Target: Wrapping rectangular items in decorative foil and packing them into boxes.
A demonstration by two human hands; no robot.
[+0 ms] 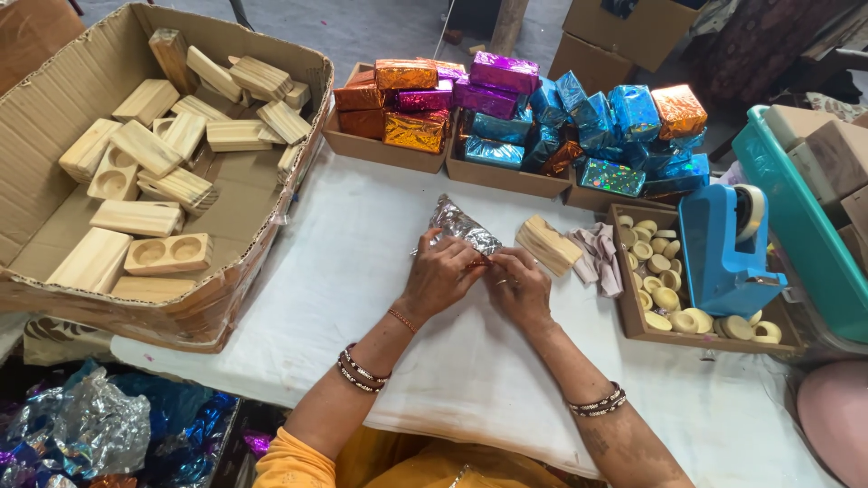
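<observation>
Silver foil-wrapped block [463, 228] sits on the white surface [344, 271], its near end pinched between both sets of fingers. Left hand [440, 276] and right hand [519, 287] both clenched on the foil edge, meeting at a small red bit between the fingertips; what it is, cannot tell. Judged: wrapping step, end fold being closed; next calls for a firm crease. Just beyond the right fingers: bare grooved wooden block [548, 244], cloth scraps [600, 258], blue tape dispenser [723, 248]. Nothing obstructs.

Silver foil-wrapped block [463, 226], crinkled, tilted, on white table
</observation>
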